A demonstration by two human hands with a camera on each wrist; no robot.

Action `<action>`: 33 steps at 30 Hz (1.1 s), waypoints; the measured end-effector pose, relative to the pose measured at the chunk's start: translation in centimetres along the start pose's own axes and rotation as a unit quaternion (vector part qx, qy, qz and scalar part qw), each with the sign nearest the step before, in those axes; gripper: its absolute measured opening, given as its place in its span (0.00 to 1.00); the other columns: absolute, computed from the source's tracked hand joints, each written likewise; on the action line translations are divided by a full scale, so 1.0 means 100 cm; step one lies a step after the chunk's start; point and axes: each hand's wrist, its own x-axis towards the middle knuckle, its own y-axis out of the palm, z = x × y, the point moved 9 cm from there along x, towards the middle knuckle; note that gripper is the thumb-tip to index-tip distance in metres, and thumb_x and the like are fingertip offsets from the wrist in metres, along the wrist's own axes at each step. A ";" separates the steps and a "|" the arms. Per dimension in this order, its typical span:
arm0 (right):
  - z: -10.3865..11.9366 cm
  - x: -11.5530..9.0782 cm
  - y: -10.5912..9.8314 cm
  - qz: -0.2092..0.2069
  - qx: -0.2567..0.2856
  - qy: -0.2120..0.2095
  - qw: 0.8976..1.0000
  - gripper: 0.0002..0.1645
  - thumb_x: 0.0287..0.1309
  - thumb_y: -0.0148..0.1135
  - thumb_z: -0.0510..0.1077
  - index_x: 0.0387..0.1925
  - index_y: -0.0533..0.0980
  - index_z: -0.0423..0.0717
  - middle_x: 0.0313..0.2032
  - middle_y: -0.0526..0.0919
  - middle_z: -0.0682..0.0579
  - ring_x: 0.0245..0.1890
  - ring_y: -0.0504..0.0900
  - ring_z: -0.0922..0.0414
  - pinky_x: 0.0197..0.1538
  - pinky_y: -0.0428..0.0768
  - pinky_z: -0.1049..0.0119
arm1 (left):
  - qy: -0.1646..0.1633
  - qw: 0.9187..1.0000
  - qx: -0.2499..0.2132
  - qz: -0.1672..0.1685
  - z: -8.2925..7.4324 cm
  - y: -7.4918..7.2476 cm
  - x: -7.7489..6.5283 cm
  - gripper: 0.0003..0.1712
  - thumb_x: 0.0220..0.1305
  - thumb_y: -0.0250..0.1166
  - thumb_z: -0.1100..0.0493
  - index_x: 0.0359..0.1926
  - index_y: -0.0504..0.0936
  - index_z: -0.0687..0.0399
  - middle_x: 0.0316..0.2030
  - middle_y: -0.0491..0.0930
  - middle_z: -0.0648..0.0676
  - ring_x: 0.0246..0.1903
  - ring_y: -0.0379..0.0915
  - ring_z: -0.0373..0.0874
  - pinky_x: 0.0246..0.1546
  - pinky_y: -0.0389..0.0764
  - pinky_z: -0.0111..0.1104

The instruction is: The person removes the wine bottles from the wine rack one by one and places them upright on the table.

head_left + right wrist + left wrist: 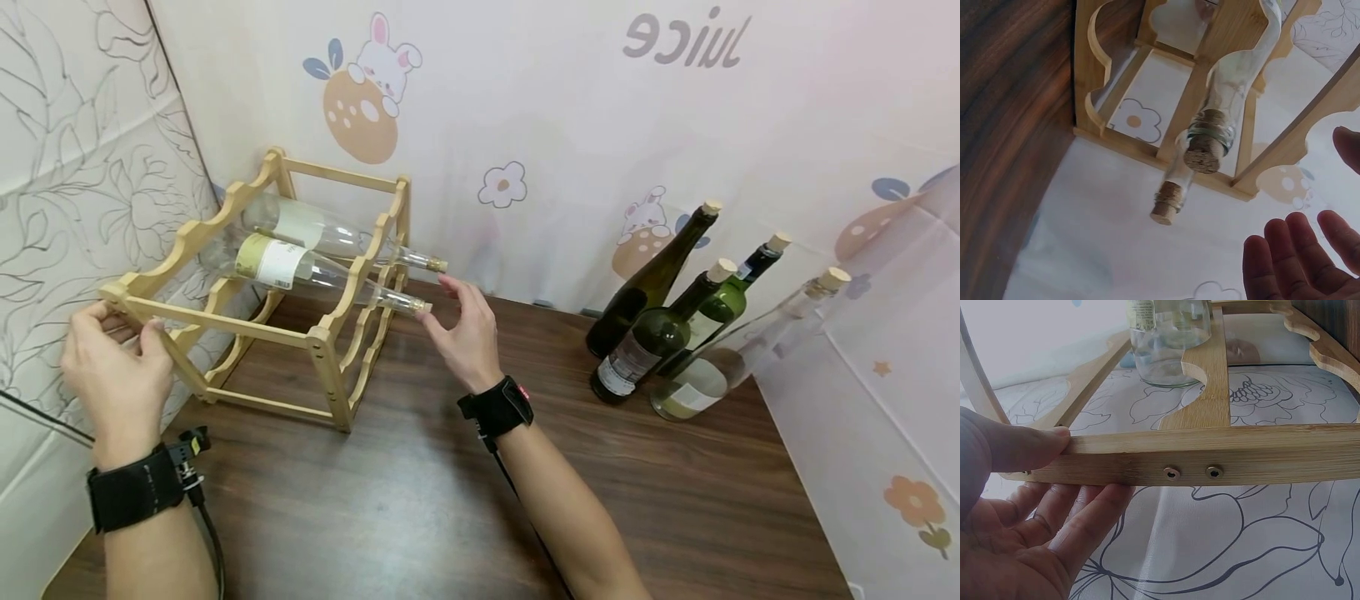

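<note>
A pale wooden wine rack [213, 320] stands at the left of the table. Two clear, corked bottles lie across its upper level: a nearer bottle with a white-and-gold label [281, 262] and a farther one [341, 237] by the wall. My left hand [120, 367] grips the rack's near left post, thumb on one side and fingers beneath, as the left wrist view shows. Beside the nearer bottle's cork [1204, 156] is my right hand [471, 337], its fingers spread and holding nothing. In the right wrist view a gap separates these fingers [1291, 250] from the cork.
Several corked bottles stand together at the table's right back: a dark bottle [648, 287], a labelled dark green one [633, 358], a green one [727, 300] and a clear one [701, 383]. Patterned sheets hang behind and on both sides. Cables trail from both wrist straps.
</note>
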 end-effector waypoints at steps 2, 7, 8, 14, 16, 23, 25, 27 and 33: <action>-0.007 0.000 0.001 -0.004 0.015 0.017 1.000 0.35 0.62 0.76 0.46 0.67 0.76 0.42 0.60 0.83 0.43 0.60 0.81 0.44 0.64 0.82 0.48 | -0.001 1.000 0.001 0.002 0.001 0.000 0.000 0.26 0.72 0.61 0.57 0.68 0.73 0.58 0.44 0.63 0.24 0.36 0.63 0.10 0.45 0.75 0.08; -0.032 -0.002 0.005 -0.016 0.094 0.082 0.992 0.35 0.62 0.77 0.47 0.67 0.76 0.42 0.61 0.82 0.40 0.61 0.80 0.45 0.64 0.83 0.48 | -0.004 1.000 0.000 0.008 0.001 0.001 0.002 0.26 0.72 0.61 0.57 0.69 0.73 0.57 0.46 0.64 0.26 0.38 0.64 0.11 0.45 0.75 0.09; -0.037 -0.003 0.007 -0.018 0.116 0.097 0.988 0.35 0.61 0.77 0.47 0.67 0.76 0.42 0.61 0.82 0.40 0.62 0.80 0.45 0.64 0.83 0.48 | -0.003 1.000 0.000 0.008 0.000 0.001 0.002 0.26 0.72 0.61 0.58 0.69 0.73 0.57 0.46 0.65 0.27 0.37 0.64 0.11 0.45 0.75 0.09; -0.066 -0.010 0.022 -0.035 0.239 0.175 0.954 0.30 0.63 0.75 0.43 0.64 0.77 0.40 0.60 0.82 0.38 0.63 0.82 0.44 0.65 0.85 0.55 | 0.000 1.000 0.006 0.002 -0.001 0.000 0.000 0.25 0.72 0.61 0.59 0.67 0.74 0.60 0.50 0.71 0.35 0.36 0.63 0.11 0.47 0.76 0.09; -0.072 -0.014 0.027 -0.039 0.278 0.196 0.939 0.29 0.64 0.74 0.40 0.64 0.77 0.39 0.60 0.82 0.36 0.61 0.82 0.44 0.62 0.85 0.61 | 0.000 1.000 0.008 -0.001 -0.001 0.000 0.000 0.25 0.72 0.61 0.58 0.67 0.74 0.59 0.50 0.70 0.34 0.38 0.64 0.12 0.46 0.75 0.08; -0.086 -0.024 0.038 -0.065 0.364 0.243 0.897 0.26 0.65 0.71 0.36 0.63 0.77 0.38 0.59 0.82 0.37 0.52 0.82 0.59 0.52 0.83 0.76 | 0.004 1.000 0.011 -0.009 -0.001 0.000 0.000 0.24 0.72 0.61 0.59 0.67 0.75 0.59 0.49 0.69 0.32 0.39 0.67 0.12 0.44 0.72 0.07; -0.087 -0.025 0.040 -0.069 0.368 0.245 0.894 0.25 0.65 0.70 0.35 0.62 0.77 0.37 0.59 0.82 0.38 0.50 0.81 0.61 0.52 0.83 0.76 | 0.004 1.000 0.011 -0.009 -0.002 0.000 0.000 0.25 0.72 0.61 0.59 0.67 0.75 0.59 0.49 0.70 0.33 0.41 0.68 0.13 0.44 0.71 0.07; -0.087 -0.025 0.041 -0.071 0.370 0.245 0.893 0.25 0.65 0.70 0.35 0.62 0.77 0.37 0.58 0.82 0.38 0.49 0.81 0.62 0.52 0.83 0.76 | 0.003 1.000 0.013 -0.007 -0.001 0.000 0.000 0.25 0.72 0.61 0.59 0.67 0.74 0.59 0.50 0.70 0.34 0.42 0.72 0.15 0.44 0.71 0.07; -0.085 -0.025 0.046 -0.071 0.386 0.251 0.885 0.26 0.64 0.70 0.34 0.63 0.76 0.35 0.57 0.83 0.40 0.48 0.81 0.62 0.52 0.83 0.76 | 0.004 1.000 0.009 -0.010 0.000 -0.001 -0.001 0.24 0.72 0.61 0.58 0.67 0.75 0.58 0.49 0.69 0.32 0.43 0.72 0.14 0.44 0.72 0.07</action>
